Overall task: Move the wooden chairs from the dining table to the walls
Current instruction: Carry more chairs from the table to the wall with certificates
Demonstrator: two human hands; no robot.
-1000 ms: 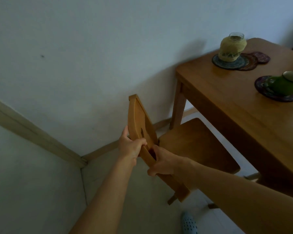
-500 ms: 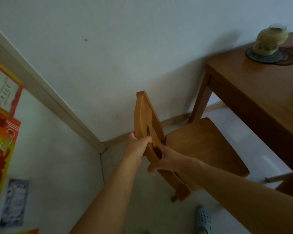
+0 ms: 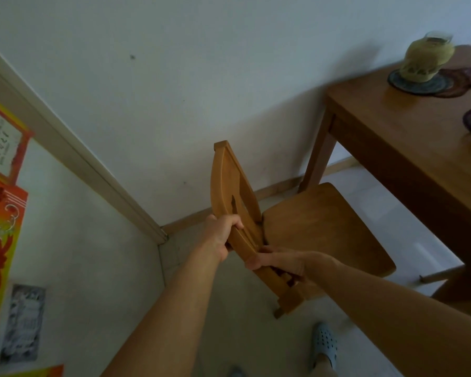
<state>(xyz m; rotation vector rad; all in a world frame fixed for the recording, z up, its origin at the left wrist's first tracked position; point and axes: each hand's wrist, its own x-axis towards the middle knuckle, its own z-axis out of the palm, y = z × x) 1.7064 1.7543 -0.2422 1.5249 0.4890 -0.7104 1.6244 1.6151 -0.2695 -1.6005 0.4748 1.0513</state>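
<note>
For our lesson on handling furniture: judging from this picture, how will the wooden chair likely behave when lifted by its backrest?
Probably stiff: the wooden chair looks solid timber. Likely heavy, as the left hand and right hand both grip its backrest. Held that high, it may swing or tip.

2 bare arms, both extended forward and down, sleeves not in view. Left forearm rose from the bottom edge, wrist straight. Left hand [image 3: 223,233]: fingers curled round the top rail of the chair back [image 3: 224,186], knuckles up. Right forearm came in from the lower right. Right hand [image 3: 279,262]: gripped the same rail just below the left hand, thumb on the near face, fingers tucked behind it.
</note>
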